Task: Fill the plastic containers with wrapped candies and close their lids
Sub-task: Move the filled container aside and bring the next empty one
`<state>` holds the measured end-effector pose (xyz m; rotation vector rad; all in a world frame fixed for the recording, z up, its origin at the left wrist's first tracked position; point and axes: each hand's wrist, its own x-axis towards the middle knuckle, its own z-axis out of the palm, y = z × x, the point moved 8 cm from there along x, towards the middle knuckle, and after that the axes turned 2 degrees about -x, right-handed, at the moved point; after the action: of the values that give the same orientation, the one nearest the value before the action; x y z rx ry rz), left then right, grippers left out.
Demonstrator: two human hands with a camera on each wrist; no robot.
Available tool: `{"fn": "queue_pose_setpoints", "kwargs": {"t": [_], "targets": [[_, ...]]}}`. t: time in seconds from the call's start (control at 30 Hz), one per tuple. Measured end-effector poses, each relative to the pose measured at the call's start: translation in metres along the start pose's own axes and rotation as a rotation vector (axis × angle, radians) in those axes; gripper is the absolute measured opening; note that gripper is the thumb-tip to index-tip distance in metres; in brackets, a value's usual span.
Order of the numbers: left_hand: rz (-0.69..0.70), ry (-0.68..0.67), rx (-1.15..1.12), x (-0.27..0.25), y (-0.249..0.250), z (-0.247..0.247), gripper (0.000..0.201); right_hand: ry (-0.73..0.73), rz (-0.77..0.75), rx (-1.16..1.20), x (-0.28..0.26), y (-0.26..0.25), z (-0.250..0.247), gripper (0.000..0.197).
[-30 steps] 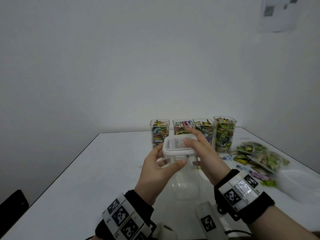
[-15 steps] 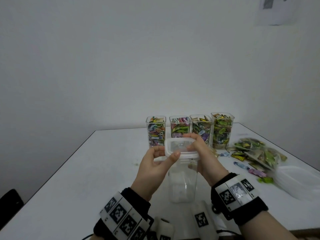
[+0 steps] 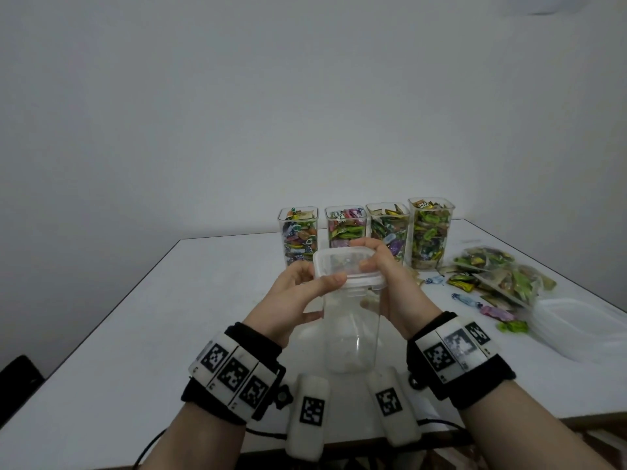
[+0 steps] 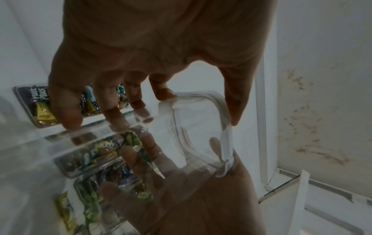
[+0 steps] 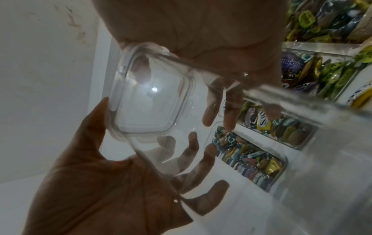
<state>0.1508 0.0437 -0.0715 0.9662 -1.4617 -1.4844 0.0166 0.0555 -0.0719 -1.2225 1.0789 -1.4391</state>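
While gripped by both hands (image 3: 342,293), the clear, square-lidded plastic container (image 3: 351,337) stands upright.

An empty clear container (image 3: 351,337) with its lid (image 3: 346,269) on, upright before four candy-filled containers (image 3: 366,232).

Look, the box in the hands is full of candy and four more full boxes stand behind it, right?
Not quite. The box in the left hand and right hand is empty: the head view shows clear walls and nothing inside, with the lid on top. The rest holds: four full boxes stand behind it.
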Motion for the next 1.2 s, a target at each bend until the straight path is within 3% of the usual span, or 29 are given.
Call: {"fn": "queue_pose_setpoints", "kwargs": {"t": [0.17,0.33,0.57,0.7,0.9,1.03,1.2], "targets": [[0.051,0.031,-0.045,-0.003,0.000,-0.003,0.049,0.000,-0.003,0.008,-0.001,-0.001,0.002,0.032],[0.084,0.055,-0.106,-0.006,-0.004,-0.001,0.055,-0.009,0.009,0.029,-0.003,0.000,0.001,0.029],[0.163,-0.010,-0.096,-0.010,0.000,0.007,0.063,0.225,-0.104,-0.031,-0.017,-0.020,-0.033,0.031],[0.170,-0.027,-0.118,-0.010,0.001,0.008,0.059,0.171,-0.117,-0.146,-0.018,-0.039,-0.037,0.032],[0.164,-0.004,-0.110,-0.008,-0.001,0.006,0.055,-0.009,0.015,-0.259,-0.009,-0.035,-0.026,0.039],[0.163,-0.001,-0.147,-0.005,-0.007,0.007,0.044,-0.049,0.099,-0.113,-0.007,-0.023,-0.024,0.035],[0.138,0.006,-0.132,-0.003,-0.010,0.006,0.035,-0.035,0.038,0.069,-0.008,-0.016,-0.023,0.030]]}}
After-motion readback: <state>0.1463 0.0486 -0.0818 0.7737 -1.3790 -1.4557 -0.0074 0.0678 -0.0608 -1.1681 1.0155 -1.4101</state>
